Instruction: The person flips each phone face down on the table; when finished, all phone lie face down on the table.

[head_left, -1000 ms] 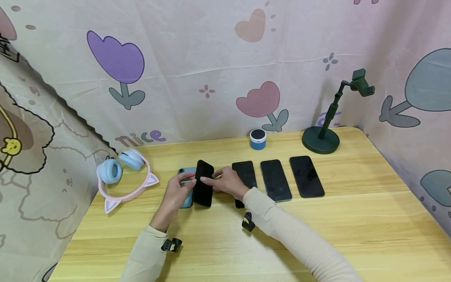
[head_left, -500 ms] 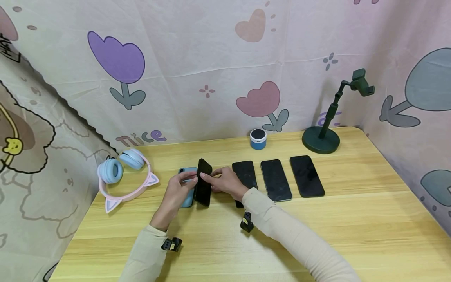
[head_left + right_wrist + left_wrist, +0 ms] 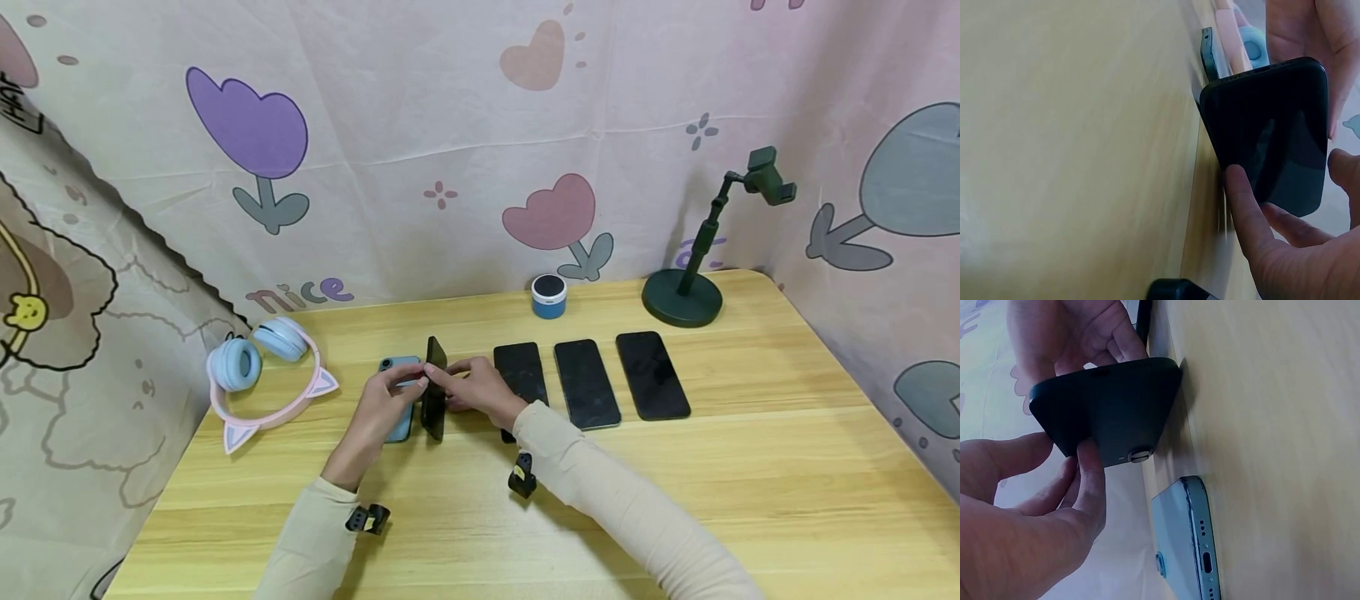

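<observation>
Phone held: black phone (image 3: 432,390) is stood on its long edge on the table (image 3: 750,483), tipped up almost square to the wood, and is gripped between both hands.
Left hand: left hand (image 3: 384,402) is closed on the phone from its left face; in the left wrist view the thumb and fingertips (image 3: 1088,464) are pressed against the phone's back (image 3: 1110,406).
Right hand: right hand (image 3: 480,389) is closed on the same phone from its right side; in the right wrist view one finger (image 3: 1244,206) is laid on the dark screen (image 3: 1272,134) and the thumb is seen near the phone's lower corner.
Beside the grip, left: blue phone (image 3: 399,400) is lying flat, just beside the upright phone and partly covered by the left hand; its port end is seen in the left wrist view (image 3: 1188,550).
Beside the grip, right: three dark phones (image 3: 587,382) are laid flat in a row, the nearest partly hidden under the right wrist.
Further left of the grip: cat-ear headphones (image 3: 258,379) are lying near the table edge.
Beyond the grip: small blue speaker (image 3: 549,296) and green phone stand (image 3: 697,275) are set near the curtain.
</observation>
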Demonstrator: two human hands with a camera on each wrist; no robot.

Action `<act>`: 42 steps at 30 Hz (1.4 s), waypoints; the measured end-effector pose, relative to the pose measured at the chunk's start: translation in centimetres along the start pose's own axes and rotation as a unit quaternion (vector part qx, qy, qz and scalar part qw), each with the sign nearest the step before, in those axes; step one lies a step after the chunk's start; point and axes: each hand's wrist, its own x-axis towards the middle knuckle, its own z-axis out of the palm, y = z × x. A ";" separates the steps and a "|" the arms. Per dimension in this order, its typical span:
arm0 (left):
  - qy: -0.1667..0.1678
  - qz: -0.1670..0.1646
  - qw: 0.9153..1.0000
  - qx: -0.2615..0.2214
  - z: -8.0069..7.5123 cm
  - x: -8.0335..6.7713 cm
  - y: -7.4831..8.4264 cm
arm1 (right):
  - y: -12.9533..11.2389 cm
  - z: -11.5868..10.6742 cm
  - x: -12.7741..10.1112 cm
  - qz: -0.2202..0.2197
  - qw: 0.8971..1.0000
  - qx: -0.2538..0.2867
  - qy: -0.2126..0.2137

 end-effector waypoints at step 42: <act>-0.065 0.013 0.995 0.069 1.2 0.3 -1.0 | 0.1 -1.3 -0.3 0.000 0.999 0.022 0.036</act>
